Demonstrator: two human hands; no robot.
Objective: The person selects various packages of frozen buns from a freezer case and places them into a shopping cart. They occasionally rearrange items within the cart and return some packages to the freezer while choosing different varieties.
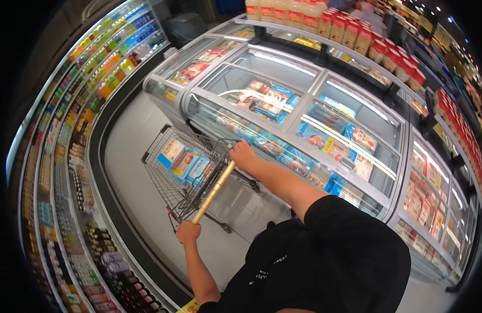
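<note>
A wire shopping cart (pixel 170 198) stands on the pale floor, with blue and white food packages (pixel 184 163) lying in its basket. My left hand (pixel 188 232) is closed round the near-left end of the yellow cart handle (pixel 215 193). At the handle's other end, my right hand (pixel 243 155) is wrapped round the grip, beside the freezer's glass side. Both hands are bare, and the handle runs diagonally between them.
Chest freezers (pixel 298 122) with glass lids and packaged food line the right side. Bottles with red caps (pixel 350 34) stand on a rack above them. Curved shelves (pixel 102 208) of drinks and jars run along the left. Floor (pixel 128 141) shows between shelves and cart.
</note>
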